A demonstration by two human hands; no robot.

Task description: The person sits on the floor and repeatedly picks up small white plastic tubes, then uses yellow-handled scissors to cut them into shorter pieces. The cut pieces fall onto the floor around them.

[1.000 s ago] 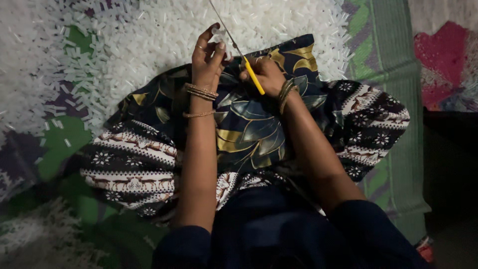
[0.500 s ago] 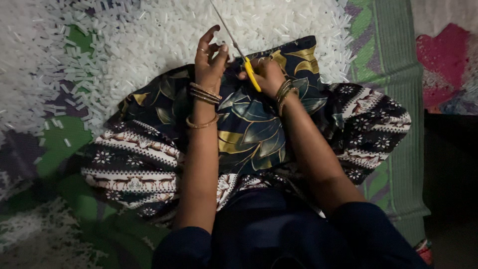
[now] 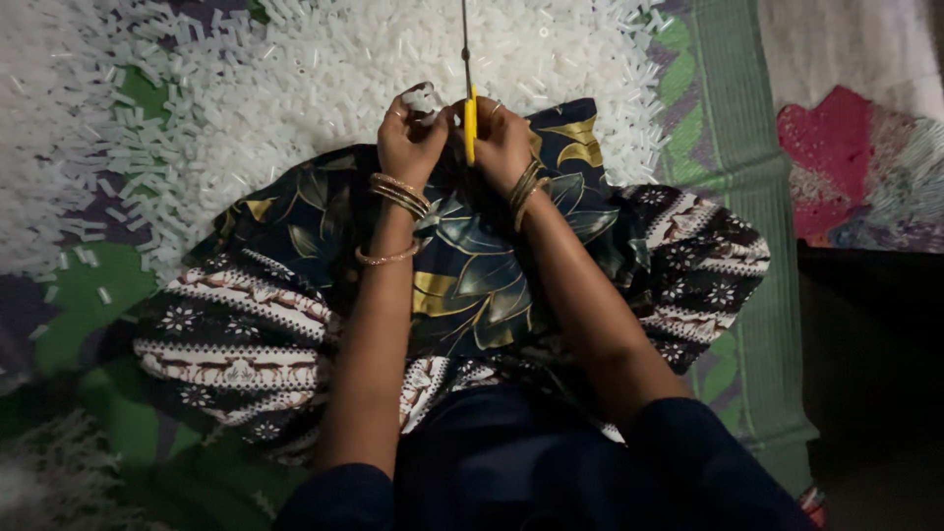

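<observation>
In the head view, the person's two hands meet at the far edge of a dark floral-printed cloth spread over the lap. The left hand has its fingers curled around a small white plastic piece, pinched at the fingertips. The right hand closes its fingers around one pair of scissors with a yellow handle, whose thin metal blades point straight away from the person over the heap. The two hands are just beside each other, the scissors standing between them.

The left forearm carries a stack of gold bangles at the wrist and one single thin bangle farther up the arm; how many are in the stack cannot be told. The right wrist wears a few more bangles, also too close to count.

Beyond the hands lies a wide heap of small white cut plastic pieces, far too many to count, spread across a green patterned floor mat. A pink and red cloth lies at the right, apart from the heap.
</observation>
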